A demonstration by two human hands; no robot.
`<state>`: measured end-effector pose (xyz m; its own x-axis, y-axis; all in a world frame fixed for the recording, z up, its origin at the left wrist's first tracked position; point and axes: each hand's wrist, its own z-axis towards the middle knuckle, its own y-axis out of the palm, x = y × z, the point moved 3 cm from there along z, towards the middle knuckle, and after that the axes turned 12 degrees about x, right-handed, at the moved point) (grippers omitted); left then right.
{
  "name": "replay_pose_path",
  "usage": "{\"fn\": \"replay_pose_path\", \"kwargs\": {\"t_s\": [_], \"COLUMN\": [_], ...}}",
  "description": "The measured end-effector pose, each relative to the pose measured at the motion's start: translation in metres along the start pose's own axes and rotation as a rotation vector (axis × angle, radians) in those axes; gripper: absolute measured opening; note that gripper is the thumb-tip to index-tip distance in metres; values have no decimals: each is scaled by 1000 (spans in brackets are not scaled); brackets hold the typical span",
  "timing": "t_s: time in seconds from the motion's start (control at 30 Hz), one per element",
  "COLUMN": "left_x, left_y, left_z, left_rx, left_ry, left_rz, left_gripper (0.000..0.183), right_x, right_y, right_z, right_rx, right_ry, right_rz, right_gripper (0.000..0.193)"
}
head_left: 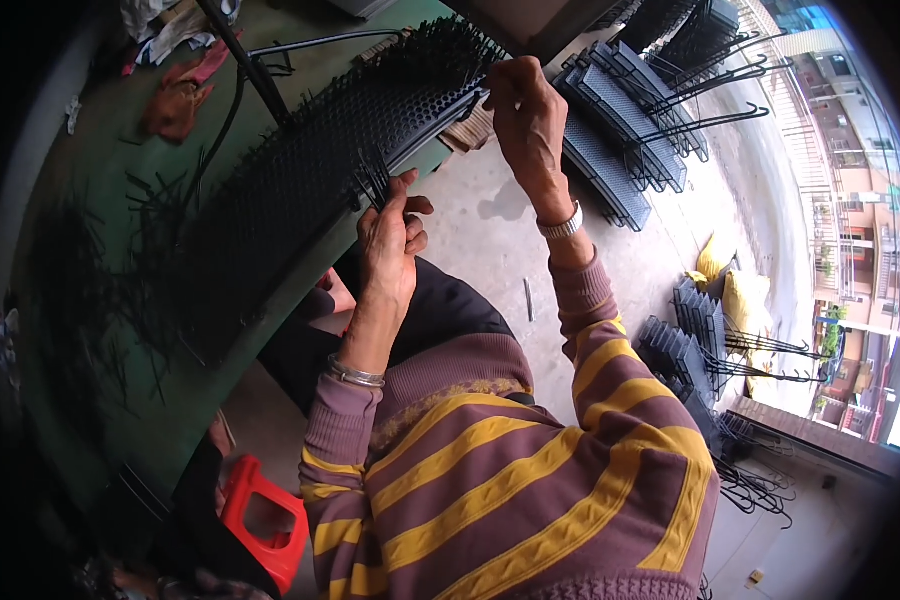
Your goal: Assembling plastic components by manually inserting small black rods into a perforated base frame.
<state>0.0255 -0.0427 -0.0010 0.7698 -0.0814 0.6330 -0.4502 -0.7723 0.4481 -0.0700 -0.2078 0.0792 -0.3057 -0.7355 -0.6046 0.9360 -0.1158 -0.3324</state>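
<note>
Black perforated panel (402,112) slants across the upper left and upper centre of the frame, resting on a green table (205,375) whose near edge runs diagonally from lower left toward the centre. A person's left hand (390,235), just below the panel's near edge, pinches a bunch of thin black strips (372,178) between thumb and fingers, its other fingers loosely curled. The right hand (526,108), upper centre, bends its fingers inward at the panel's far right end; whether they grip anything cannot be told. Dark bristling pieces (448,48) crowd the panel's upper edge. Pale floor (470,240) opens right of the table edge, bounded upper right by stacked black racks (610,135). A red stool (238,492) stands lower left, near the table edge.
</note>
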Motion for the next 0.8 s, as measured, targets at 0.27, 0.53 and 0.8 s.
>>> {"fn": "replay_pose_path", "kwargs": {"t_s": [0.27, 0.53, 0.8], "left_x": [-3, 16, 7], "left_y": [6, 4, 0], "left_z": [-12, -23, -25], "left_rx": [-34, -43, -79], "left_ry": [-51, 3, -13], "left_rz": [-39, -70, -89], "left_gripper": [30, 29, 26], "right_x": [35, 23, 41], "right_y": [39, 30, 50], "right_z": [-3, 5, -3], "right_rx": [94, 104, -4], "right_ry": [-115, -146, -117], "right_rz": [-84, -61, -136], "right_gripper": [5, 6, 7]}}
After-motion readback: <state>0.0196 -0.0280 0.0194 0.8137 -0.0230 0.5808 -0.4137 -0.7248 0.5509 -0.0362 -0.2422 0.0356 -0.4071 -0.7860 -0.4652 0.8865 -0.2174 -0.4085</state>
